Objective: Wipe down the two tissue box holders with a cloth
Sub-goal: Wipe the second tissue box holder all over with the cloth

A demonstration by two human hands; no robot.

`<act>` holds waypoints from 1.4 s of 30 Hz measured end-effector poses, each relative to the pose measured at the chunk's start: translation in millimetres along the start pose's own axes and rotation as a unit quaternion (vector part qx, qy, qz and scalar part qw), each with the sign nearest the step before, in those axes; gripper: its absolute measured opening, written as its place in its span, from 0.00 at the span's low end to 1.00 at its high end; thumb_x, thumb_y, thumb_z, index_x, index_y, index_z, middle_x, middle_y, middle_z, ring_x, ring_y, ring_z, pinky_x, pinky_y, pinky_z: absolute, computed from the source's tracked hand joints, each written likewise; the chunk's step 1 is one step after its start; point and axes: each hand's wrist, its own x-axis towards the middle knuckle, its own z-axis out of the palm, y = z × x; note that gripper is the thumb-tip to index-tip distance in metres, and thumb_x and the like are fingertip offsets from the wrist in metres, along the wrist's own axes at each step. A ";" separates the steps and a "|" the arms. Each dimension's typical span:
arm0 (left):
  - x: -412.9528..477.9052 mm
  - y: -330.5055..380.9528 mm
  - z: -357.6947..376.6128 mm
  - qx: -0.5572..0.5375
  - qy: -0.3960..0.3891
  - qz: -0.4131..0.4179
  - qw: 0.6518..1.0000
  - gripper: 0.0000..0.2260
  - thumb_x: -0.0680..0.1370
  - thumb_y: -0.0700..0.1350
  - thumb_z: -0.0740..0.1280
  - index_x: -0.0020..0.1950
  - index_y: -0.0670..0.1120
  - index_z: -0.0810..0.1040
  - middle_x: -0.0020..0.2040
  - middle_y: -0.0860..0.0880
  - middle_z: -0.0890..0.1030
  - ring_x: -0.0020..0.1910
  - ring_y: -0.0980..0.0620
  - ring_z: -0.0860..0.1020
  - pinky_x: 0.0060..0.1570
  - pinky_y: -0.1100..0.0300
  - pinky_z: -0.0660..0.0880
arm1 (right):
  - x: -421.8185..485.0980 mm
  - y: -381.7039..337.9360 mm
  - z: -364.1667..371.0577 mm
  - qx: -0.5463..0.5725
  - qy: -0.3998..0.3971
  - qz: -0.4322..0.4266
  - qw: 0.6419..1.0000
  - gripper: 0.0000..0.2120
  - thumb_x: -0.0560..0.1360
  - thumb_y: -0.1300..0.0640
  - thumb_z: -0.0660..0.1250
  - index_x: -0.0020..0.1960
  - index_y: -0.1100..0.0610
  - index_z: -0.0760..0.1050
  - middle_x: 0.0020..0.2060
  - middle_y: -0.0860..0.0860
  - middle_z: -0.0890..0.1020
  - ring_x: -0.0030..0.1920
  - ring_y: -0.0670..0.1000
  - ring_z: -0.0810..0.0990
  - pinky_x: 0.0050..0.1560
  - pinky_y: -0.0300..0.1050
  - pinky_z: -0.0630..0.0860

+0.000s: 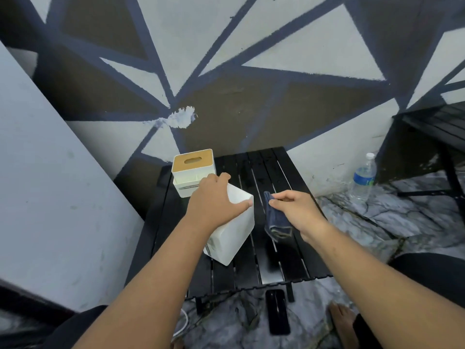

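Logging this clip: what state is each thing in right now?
Near tissue box holder: tilted, left hand grips its top.
Far tissue box holder: upright, wooden lid on.
Cloth: folded, pinched by right hand.
Bottle: upright, capped.
Phone: lying flat, screen dark.

Two holders [193, 170] [234, 233], one cloth [276, 222]

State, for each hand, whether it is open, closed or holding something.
Left hand: closed, gripping the nearer white tissue box holder.
Right hand: closed, pinching the dark blue cloth.
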 end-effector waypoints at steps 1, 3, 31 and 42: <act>0.0 3.2 0.7 0.000 0.009 -0.005 1.000 0.37 0.74 0.72 0.71 0.75 0.52 0.71 0.67 0.50 0.75 0.70 0.46 0.72 0.59 0.48 0.77 | -0.4 -0.9 1.8 0.002 -0.003 0.000 1.000 0.05 0.78 0.60 0.78 0.51 0.52 0.88 0.48 0.49 0.90 0.53 0.52 0.88 0.60 0.50 0.84; 0.0 7.4 2.0 -0.011 0.022 -0.011 1.000 0.34 0.73 0.70 0.73 0.72 0.52 0.71 0.64 0.50 0.76 0.67 0.46 0.73 0.59 0.48 0.78 | -0.5 -5.8 2.1 0.010 -0.005 -0.004 1.000 0.05 0.78 0.60 0.77 0.50 0.51 0.88 0.46 0.48 0.90 0.52 0.52 0.89 0.59 0.51 0.85; -84.3 -71.3 49.0 -0.357 0.031 -0.015 0.934 0.47 0.68 0.59 0.83 0.81 0.60 0.61 0.74 0.64 0.64 0.76 0.64 0.67 0.73 0.63 0.67 | -26.4 -45.2 26.9 -0.209 -0.038 -0.253 0.944 0.07 0.82 0.54 0.73 0.54 0.41 0.85 0.50 0.40 0.80 0.53 0.41 0.80 0.51 0.42 0.82; -85.3 -76.8 62.7 -0.401 0.035 -0.037 0.915 0.44 0.68 0.61 0.84 0.78 0.61 0.64 0.72 0.67 0.68 0.73 0.69 0.68 0.67 0.70 0.66 | -8.9 -91.1 70.4 -0.405 -0.172 -0.411 0.798 0.11 0.83 0.54 0.72 0.64 0.44 0.86 0.51 0.40 0.77 0.56 0.44 0.76 0.60 0.44 0.78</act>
